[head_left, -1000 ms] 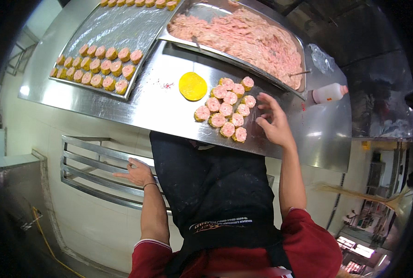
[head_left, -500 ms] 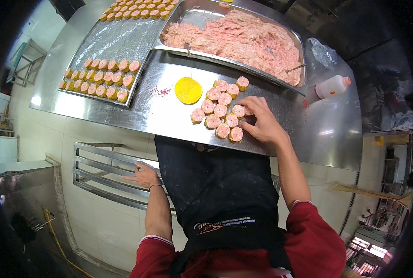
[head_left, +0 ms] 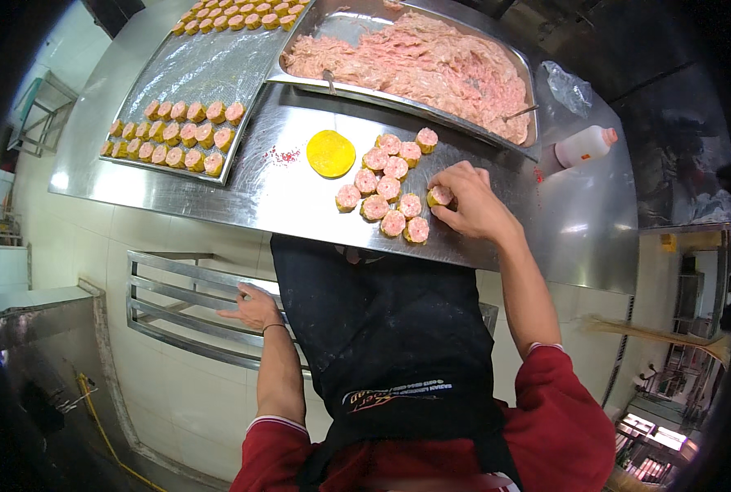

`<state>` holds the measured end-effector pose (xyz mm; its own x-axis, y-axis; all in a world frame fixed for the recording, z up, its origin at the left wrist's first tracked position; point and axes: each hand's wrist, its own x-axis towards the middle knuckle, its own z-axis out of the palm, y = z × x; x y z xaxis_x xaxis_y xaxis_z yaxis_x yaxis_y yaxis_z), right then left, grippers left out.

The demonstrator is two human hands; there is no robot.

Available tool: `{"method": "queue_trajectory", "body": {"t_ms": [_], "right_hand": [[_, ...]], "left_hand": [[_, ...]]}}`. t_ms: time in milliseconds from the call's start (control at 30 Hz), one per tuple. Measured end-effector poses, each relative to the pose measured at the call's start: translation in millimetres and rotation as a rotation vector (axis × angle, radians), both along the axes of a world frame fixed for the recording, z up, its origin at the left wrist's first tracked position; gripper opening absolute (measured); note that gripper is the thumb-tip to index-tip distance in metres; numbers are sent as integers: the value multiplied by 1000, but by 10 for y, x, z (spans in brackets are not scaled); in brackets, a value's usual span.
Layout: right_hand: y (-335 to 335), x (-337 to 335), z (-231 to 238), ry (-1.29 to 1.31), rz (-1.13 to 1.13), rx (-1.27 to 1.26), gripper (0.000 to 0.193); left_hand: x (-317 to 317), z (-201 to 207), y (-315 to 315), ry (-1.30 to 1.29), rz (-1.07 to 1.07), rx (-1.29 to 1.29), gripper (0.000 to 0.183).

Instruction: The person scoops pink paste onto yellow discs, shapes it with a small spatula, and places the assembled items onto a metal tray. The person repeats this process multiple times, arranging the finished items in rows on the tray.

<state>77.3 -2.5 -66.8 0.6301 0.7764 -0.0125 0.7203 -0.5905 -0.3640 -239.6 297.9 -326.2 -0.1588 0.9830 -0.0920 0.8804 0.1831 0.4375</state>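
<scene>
Between the thumb and fingers of my right hand (head_left: pixel 474 199) is a small round dumpling (head_left: pixel 440 196) with pink meat on top and a yellow wrapper. The fingers partly cover it, and whether a second piece is behind them I cannot tell. Just left of it, a loose cluster of similar dumplings (head_left: pixel 388 189) stands upright on the steel table (head_left: pixel 283 197). A round yellow stack of wrappers (head_left: pixel 331 153) lies left of the cluster. Below the table's near edge, my left hand (head_left: pixel 256 307) hangs open and holds nothing, its index finger stretched out.
A deep metal pan (head_left: pixel 415 107) of pink minced meat (head_left: pixel 456 66) stands behind the cluster. At the left, a film-covered tray (head_left: pixel 197 78) carries rows of dumplings (head_left: pixel 173 134). A plastic bottle (head_left: pixel 585 148) and a clear bag (head_left: pixel 568 88) are at the right. Red crumbs (head_left: pixel 282 156) lie near the wrappers.
My right hand has drawn slightly right, away from the cluster, with a dumpling in its fingers. A gap now shows at the cluster's right side. My left hand has hardly moved.
</scene>
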Motion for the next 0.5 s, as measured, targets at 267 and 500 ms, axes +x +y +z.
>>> {"method": "queue_trajectory", "body": {"t_ms": [267,500], "right_hand": [[106,3,-87,-105,63,94,38],[129,69,-91,-88,123,89,35]], "left_hand": [[2,-5,-13,3,-3,43,71],[27,47,-16,-23,21,-30,70]]}}
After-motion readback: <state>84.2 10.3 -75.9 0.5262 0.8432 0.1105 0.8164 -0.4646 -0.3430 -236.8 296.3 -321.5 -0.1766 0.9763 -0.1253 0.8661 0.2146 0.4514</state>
